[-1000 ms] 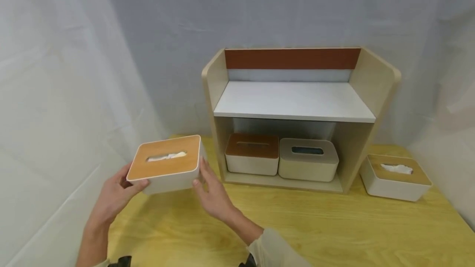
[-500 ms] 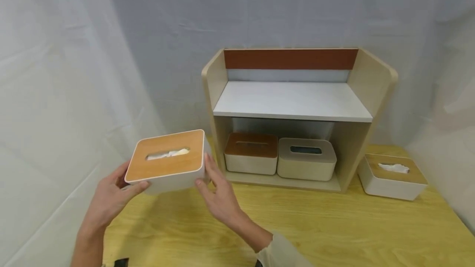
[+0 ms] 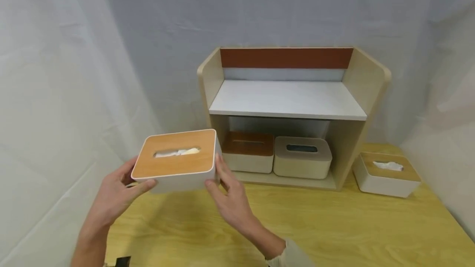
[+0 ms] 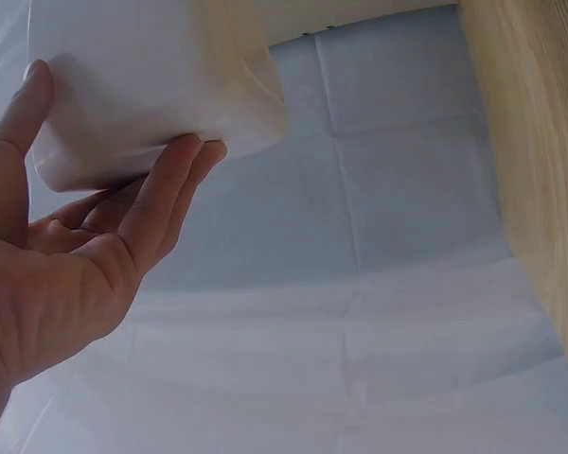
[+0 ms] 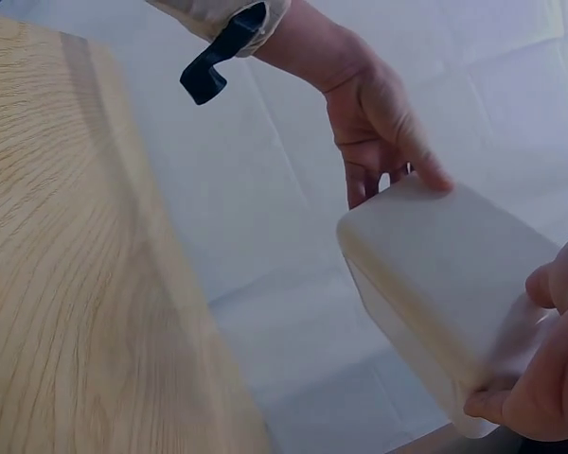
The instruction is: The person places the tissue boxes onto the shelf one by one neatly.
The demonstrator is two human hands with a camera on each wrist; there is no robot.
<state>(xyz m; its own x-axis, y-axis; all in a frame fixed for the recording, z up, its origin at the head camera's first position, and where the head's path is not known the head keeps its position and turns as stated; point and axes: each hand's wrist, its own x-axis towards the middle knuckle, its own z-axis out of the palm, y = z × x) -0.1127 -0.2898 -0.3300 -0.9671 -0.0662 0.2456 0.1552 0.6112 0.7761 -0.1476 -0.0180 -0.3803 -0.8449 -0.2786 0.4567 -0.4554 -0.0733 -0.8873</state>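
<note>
Both hands hold up a white tissue box [image 3: 178, 155] with an orange-tan wood lid; a bit of white tissue shows in its slot. It hangs over the left side of the table, its lid tilted toward me. My left hand [image 3: 115, 195] grips the left end, thumb on the front side. At the right end my right hand [image 3: 233, 201] holds on, thumb in front and fingers along the end. The left wrist view shows the white body of the tissue box [image 4: 151, 85] with fingers under it. In the right wrist view both hands are on the tissue box [image 5: 445, 255].
A shelf unit [image 3: 289, 98] stands at the back. In its lower bay sit a brown-lidded tissue box [image 3: 248, 162] and a grey-beige-lidded one [image 3: 302, 164]. Another tissue box [image 3: 387, 180] with a tan lid stands on the table [image 3: 297, 226] right of the shelf. White sheeting hangs around.
Both hands have carried the tissue box a little to the right. It covers part of the shelf unit's left side now. The head view has shifted slightly.
</note>
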